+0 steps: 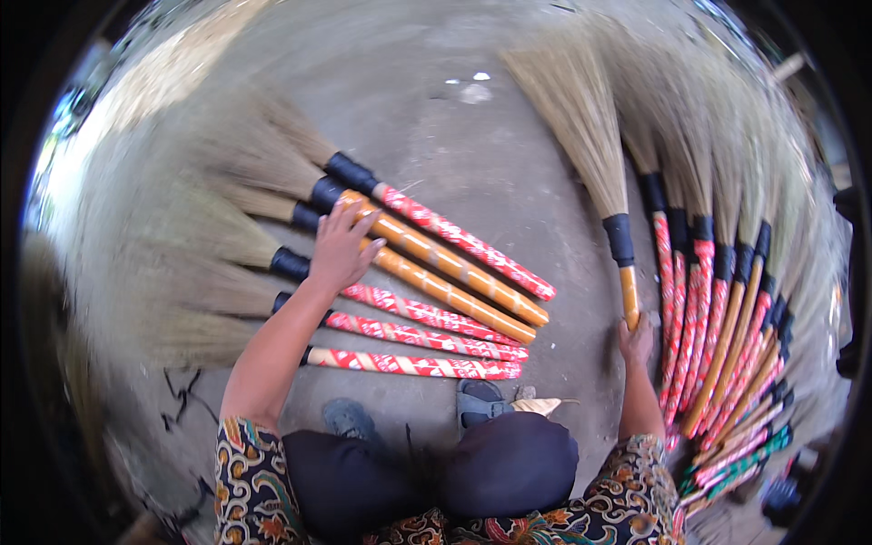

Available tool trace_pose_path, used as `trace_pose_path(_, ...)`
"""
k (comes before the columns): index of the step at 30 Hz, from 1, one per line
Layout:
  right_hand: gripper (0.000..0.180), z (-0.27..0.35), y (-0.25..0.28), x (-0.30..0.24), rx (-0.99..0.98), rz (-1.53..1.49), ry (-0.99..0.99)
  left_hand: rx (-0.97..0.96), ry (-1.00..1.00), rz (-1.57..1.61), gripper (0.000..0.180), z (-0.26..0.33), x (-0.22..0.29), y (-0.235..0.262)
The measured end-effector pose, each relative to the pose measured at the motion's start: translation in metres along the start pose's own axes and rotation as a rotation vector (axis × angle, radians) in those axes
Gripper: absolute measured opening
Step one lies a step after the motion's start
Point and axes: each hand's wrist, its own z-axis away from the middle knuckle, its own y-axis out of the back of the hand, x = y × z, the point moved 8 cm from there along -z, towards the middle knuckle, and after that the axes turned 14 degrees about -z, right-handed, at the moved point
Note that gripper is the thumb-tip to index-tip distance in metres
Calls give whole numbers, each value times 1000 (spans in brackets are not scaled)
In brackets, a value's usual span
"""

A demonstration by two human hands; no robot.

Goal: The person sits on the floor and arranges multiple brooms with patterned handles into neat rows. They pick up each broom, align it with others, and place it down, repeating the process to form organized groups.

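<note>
We hold one broom at the right, our right hand's grip closed round its orange handle, just beside a row of brooms. Our left hand lies across two orange-handled brooms on the floor — fingers spread, seemingly not clasping.

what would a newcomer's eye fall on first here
Probably the dense bunch of brooms on the right, with mostly red-patterned handles. Next, the broom with a pale fanned head just left of that bunch, its orange handle in the right hand. Then the spread row of brooms on the left, where the left hand lies on an orange handle.
</note>
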Motion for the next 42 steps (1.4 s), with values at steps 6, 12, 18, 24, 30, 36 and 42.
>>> trace_pose_path(6, 42, 60, 2, -118, -85, -415, 96, 29, -82, 233, 52, 44, -2, 25)
trace_pose_path(12, 40, 122, 0, -268, -309, -685, 454, 50, 342, 760, 55, 157, -49, 22)
trace_pose_path(18, 44, 218, -78, -391, -905, -896, 621, 463, 1066, 1268, 79, 282, -138, -14)
trace_pose_path(24, 70, 299, -140, -439, -833, -177, 1069, 542, 1306, 659, 125, 307, -227, 3)
trace_pose_path(30, 75, 259, -110, -401, -768, -154, 1015, 411, 1341, 459, 130, 272, -239, -10)
trace_pose_path(36, 64, 172, -35, -298, -499, -154, 569, 394, 1270, 275, 130, 257, -251, -20)
trace_pose_path(42, 61, 116, 28, -140, -162, -69, 225, 362, 1343, 200, 132, 263, -263, -35)
